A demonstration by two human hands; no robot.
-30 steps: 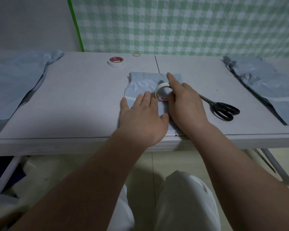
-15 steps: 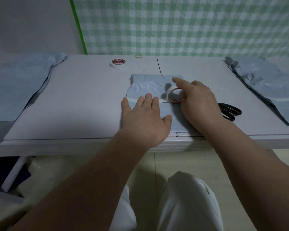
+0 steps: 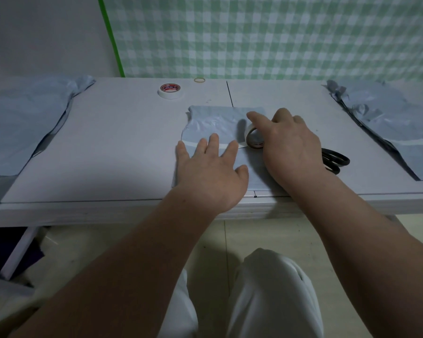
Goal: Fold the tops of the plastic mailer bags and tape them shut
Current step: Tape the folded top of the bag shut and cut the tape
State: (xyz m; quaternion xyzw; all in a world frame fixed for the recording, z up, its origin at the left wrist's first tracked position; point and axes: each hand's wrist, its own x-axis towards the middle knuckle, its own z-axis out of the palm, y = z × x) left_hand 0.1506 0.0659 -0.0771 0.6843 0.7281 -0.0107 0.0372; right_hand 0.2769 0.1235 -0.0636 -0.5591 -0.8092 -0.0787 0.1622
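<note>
Change: your right hand (image 3: 288,145), gripping the tape roll (image 3: 254,139), has drawn it rightward, paying a strip (image 3: 193,144) along the fold | Hold: your left hand (image 3: 213,176) presses flat on the mailer bag (image 3: 213,120), mid-worktop (image 3: 108,147) | Meaning: seam nearly spanned; cutting probably follows.

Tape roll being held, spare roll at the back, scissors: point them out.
held tape roll (image 3: 250,130): head view, outer white band.
spare tape roll (image 3: 170,95): head view, white side wall.
scissors (image 3: 341,156): head view, black handle loop.
</note>
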